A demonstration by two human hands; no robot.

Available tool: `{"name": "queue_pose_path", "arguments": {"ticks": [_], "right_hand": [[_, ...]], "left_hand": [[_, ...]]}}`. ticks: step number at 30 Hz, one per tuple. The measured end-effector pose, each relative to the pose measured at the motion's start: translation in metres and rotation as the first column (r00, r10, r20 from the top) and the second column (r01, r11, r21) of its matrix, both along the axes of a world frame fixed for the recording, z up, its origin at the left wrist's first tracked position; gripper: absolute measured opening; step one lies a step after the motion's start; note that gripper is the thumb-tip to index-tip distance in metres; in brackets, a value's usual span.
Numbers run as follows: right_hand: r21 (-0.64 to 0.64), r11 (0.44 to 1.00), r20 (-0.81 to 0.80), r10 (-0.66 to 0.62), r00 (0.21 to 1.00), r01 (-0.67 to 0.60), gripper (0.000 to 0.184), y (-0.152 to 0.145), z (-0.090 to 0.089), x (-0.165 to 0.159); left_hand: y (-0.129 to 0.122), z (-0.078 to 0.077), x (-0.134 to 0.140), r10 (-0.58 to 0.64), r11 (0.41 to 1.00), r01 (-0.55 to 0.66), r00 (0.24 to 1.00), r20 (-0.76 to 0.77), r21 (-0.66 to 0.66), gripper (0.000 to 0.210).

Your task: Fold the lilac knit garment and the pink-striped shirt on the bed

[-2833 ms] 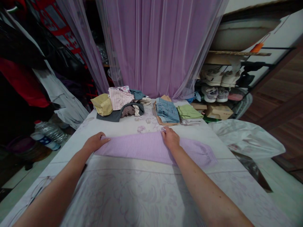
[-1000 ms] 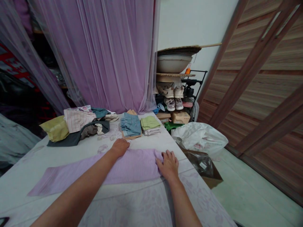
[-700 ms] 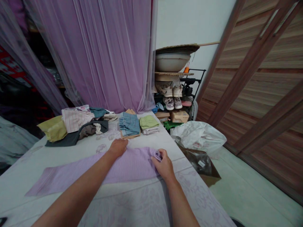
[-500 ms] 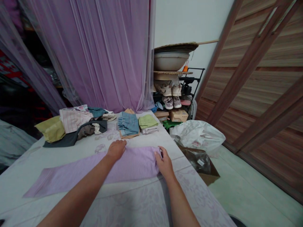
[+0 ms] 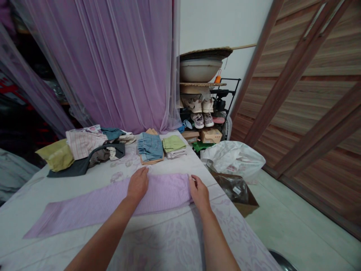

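Note:
A pair of lilac ribbed trousers (image 5: 166,194), folded lengthwise, lies stretched across the bed from lower left to the middle. My left hand (image 5: 138,184) rests flat on the upper part of the cloth, its fingertips near the far edge. At the right end, my right hand (image 5: 199,191) has its thumb and fingers closed on the waistband edge. Just beyond are folded blue denim (image 5: 150,146) on a tan piece, and a folded green garment (image 5: 174,143) on top of a pale one.
A loose heap of clothes, with a striped pink piece (image 5: 84,143) and a mustard one (image 5: 58,155), lies at the far left of the bed (image 5: 158,241). A white plastic bag (image 5: 235,158) and an open carton (image 5: 248,209) stand on the floor at right, near a shoe rack (image 5: 232,92).
My left hand has turned and shifted slightly towards me over the cloth. The near edge at the waistband end has drawn in, and my right hand stays at that end. The view has shifted slightly.

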State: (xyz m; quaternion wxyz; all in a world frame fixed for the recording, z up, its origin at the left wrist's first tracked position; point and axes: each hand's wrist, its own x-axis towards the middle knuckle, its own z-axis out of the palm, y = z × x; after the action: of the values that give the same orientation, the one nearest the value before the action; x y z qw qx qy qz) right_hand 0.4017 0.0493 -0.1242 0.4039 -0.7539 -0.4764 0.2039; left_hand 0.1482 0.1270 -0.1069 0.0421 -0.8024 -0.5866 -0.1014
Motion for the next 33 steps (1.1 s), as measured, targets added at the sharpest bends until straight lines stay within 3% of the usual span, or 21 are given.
{"name": "queue_pose_path", "arguments": {"ticks": [4,8,10,17,24,33], "right_hand": [[0.02,1.0,-0.233,0.013,0.972,-0.008,0.037,0.0,0.002,0.007],[-0.062,0.989,-0.565,0.077,0.821,-0.136,0.048,-0.005,0.008,0.007],[-0.078,0.974,-0.639,0.114,0.761,-0.212,0.052,-0.008,0.013,0.006],[-0.089,0.957,-0.643,0.156,0.75,-0.276,0.025,-0.009,0.019,0.002],[-0.003,0.968,-0.752,0.162,0.639,-0.249,0.03,-0.011,0.02,0.001],[-0.004,0.985,-0.794,0.102,0.6,-0.173,0.035,-0.011,0.018,0.004]], "left_hand": [[-0.023,-0.021,0.002,-0.11,0.993,0.11,0.994,-0.011,-0.053,0.053],[-0.034,-0.027,0.007,-0.077,0.993,0.07,0.994,-0.073,-0.096,0.071],[-0.035,-0.025,0.009,-0.057,0.993,0.046,0.994,-0.094,-0.112,0.073],[-0.035,-0.026,0.01,-0.033,0.996,0.025,0.995,-0.09,-0.087,0.074],[-0.038,-0.028,0.009,-0.032,0.999,0.033,0.998,-0.045,0.023,0.07],[-0.034,-0.029,0.01,-0.024,0.997,0.023,1.0,-0.018,-0.075,0.073]]}}
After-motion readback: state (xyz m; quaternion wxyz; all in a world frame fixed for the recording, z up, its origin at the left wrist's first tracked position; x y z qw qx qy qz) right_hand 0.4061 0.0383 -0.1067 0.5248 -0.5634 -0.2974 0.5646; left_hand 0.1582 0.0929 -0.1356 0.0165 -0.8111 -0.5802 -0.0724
